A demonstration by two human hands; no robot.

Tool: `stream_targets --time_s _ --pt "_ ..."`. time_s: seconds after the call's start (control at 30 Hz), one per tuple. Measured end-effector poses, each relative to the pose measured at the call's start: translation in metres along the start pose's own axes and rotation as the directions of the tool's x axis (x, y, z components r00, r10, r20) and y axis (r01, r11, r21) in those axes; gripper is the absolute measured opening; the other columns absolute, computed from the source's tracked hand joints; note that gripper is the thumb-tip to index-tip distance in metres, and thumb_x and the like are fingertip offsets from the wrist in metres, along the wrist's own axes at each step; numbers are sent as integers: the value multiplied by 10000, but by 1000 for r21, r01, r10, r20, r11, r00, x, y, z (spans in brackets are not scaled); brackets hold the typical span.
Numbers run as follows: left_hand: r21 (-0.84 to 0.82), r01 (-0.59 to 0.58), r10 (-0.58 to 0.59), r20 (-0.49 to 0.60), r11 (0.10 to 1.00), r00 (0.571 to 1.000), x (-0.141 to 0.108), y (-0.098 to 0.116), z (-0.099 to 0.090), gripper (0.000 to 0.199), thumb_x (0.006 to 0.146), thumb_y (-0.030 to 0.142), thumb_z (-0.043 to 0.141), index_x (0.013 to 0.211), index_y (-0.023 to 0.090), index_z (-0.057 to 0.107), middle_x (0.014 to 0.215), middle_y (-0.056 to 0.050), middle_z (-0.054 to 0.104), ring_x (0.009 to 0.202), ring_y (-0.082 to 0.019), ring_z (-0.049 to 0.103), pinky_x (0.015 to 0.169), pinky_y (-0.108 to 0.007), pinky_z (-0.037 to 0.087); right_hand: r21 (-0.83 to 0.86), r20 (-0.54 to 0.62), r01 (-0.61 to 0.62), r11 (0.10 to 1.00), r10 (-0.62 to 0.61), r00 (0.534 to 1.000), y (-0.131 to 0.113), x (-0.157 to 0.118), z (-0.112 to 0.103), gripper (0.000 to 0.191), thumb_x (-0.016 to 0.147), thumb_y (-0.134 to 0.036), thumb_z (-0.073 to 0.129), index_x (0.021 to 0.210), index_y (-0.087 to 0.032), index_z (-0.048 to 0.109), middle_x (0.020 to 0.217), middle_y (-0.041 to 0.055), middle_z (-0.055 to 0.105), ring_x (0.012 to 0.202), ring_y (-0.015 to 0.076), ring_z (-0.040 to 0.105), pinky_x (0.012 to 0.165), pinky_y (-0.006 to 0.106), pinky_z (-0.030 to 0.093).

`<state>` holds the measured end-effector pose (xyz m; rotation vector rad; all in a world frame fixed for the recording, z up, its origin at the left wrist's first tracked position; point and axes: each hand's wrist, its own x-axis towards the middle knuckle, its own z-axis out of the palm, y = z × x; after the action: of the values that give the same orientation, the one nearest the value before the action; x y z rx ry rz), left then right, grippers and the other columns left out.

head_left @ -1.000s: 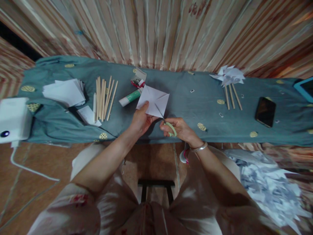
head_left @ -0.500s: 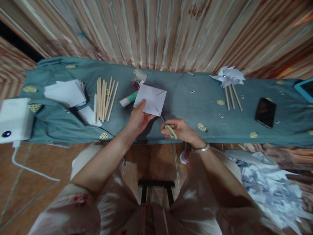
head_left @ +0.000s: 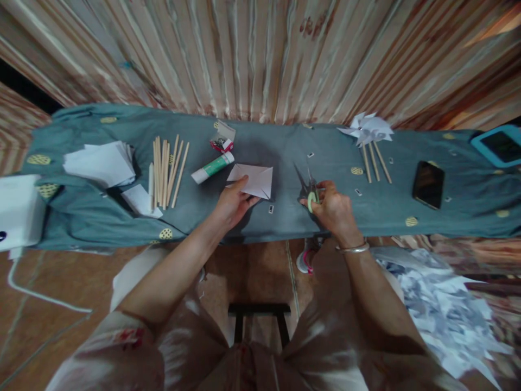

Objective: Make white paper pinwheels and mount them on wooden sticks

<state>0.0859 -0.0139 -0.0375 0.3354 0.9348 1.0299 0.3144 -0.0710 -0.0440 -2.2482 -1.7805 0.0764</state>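
My left hand [head_left: 236, 202] grips a square of white paper [head_left: 257, 179] by its near left edge, thumb on top; slits run in from its corners. To the right, my right hand [head_left: 332, 205] has its fingers closed on the green handles of a pair of scissors [head_left: 312, 196], low over the cloth, with the blades pointing away from me. A glue stick [head_left: 213, 168] with a green label lies just left of the paper. Behind it is a small open red box [head_left: 222, 143] of metal pins or similar small pieces.
Wooden sticks [head_left: 166, 171] and a stack of white paper [head_left: 100, 164] lie on the left. Paper pinwheels [head_left: 368, 130] on sticks, a phone [head_left: 429, 184] and a blue-framed device [head_left: 500, 145] are on the right. White paper pieces [head_left: 443, 309] fill a bag below right.
My right hand has carried the scissors away from the paper, to the right and down to the cloth. The left hand has lowered and tilted the paper.
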Motion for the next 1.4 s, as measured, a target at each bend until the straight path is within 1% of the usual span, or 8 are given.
stream_targets --time_s 0.43,0.53,0.6,0.7,0.8,0.9,1.13,1.4 --pt "204 219 -269 268 954 925 -39 -28 -8 184 864 274 665 942 108 679 1002 -176 758 945 -257 749 860 -368 591 -82 0 106 991 -106 994 12 5 2 442 928 -325 504 1308 -113 581 969 174 750 872 320 696 768 381 495" --pt "444 25 -185 321 896 929 -44 -29 -16 250 862 344 653 994 141 718 850 -109 753 698 -205 723 712 -342 590 -115 8 102 988 -102 995 10 4 0 458 942 -309 491 1337 -94 578 987 188 748 905 321 692 787 379 493" --pt "600 -310 64 395 737 916 -40 -24 -21 232 870 352 637 979 179 746 801 -74 724 646 -182 672 722 -347 570 -145 14 81 986 -80 997 8 5 0 474 943 -312 496 1346 -74 570 970 195 743 878 321 685 768 382 491" --pt "695 -688 316 618 207 720 -26 -11 -27 219 884 290 603 1018 217 761 1040 -106 715 1012 -246 645 962 -411 491 -159 5 84 984 -84 996 7 6 0 413 945 -301 489 1264 -79 631 998 205 736 894 322 666 780 394 493" --pt "719 -667 294 692 -197 659 -11 -2 -32 330 909 242 545 1201 194 691 1277 -144 644 1211 -312 537 1014 -495 428 -121 -63 127 985 -135 989 4 10 2 323 944 -249 463 1129 -130 700 1135 187 716 1006 316 634 858 401 491" --pt "708 -592 230 695 -385 681 -3 -2 -35 385 927 241 521 1289 166 626 1343 -178 601 1245 -344 488 991 -510 418 -24 -117 150 988 -152 981 -3 16 7 314 955 -258 461 1121 -140 700 1203 173 697 1080 310 617 946 413 481" --pt "651 -602 151 727 -462 670 -1 -6 -42 381 967 310 484 1281 136 610 1312 -184 608 1214 -339 488 994 -497 411 285 -93 264 921 -247 964 -43 31 30 459 928 -390 593 1297 -116 611 1281 164 686 1215 299 616 1078 432 452" --pt "647 -613 151 734 -454 662 2 -7 -45 381 964 322 500 1286 150 607 1308 -175 602 1213 -332 490 1008 -490 402 301 -22 216 929 -220 975 -77 44 43 714 839 -382 706 1423 -44 471 1294 221 646 1204 331 599 1037 431 477"
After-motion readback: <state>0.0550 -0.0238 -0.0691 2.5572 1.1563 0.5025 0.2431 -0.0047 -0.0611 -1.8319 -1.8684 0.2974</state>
